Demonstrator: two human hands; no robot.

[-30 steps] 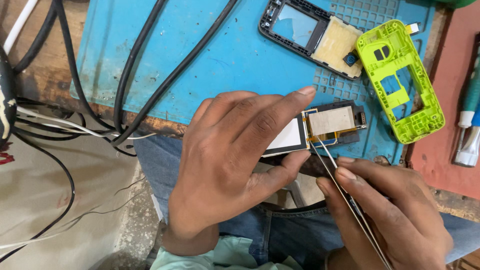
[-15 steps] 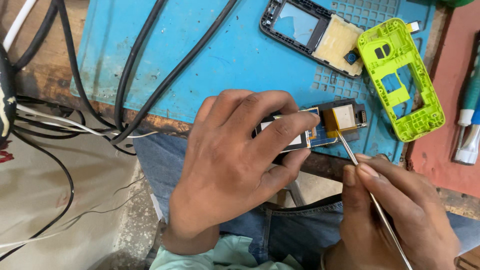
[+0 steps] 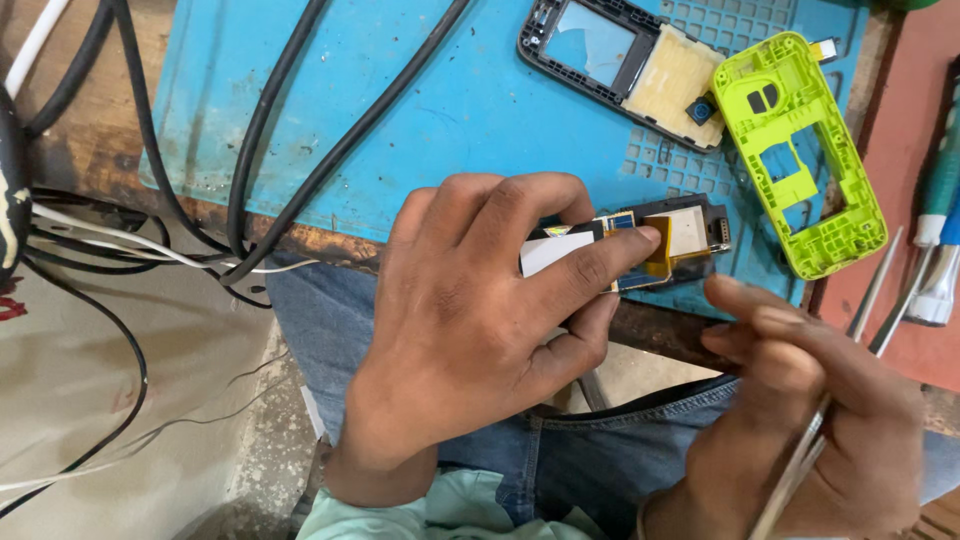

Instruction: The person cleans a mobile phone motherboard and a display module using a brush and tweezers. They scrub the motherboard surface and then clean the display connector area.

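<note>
Your left hand (image 3: 470, 330) pinches the phone board (image 3: 640, 245) over the blue mat (image 3: 440, 110); your right hand (image 3: 800, 420) closes on metal tweezers (image 3: 800, 465); black cables (image 3: 250, 150) cross the worn bench edge (image 3: 90, 170).

I see both of the person's hands bare, the left hand (image 3: 470, 330) and right hand (image 3: 800, 420) without rings or gloves. A pale mint-green sleeve (image 3: 430, 510) and blue denim jeans (image 3: 560, 460) with stitched seams are worn.

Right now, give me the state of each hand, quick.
Left hand: closed on the phone circuit board, index finger across it.
Right hand: closed on metal tweezers, tips off the board.
</note>
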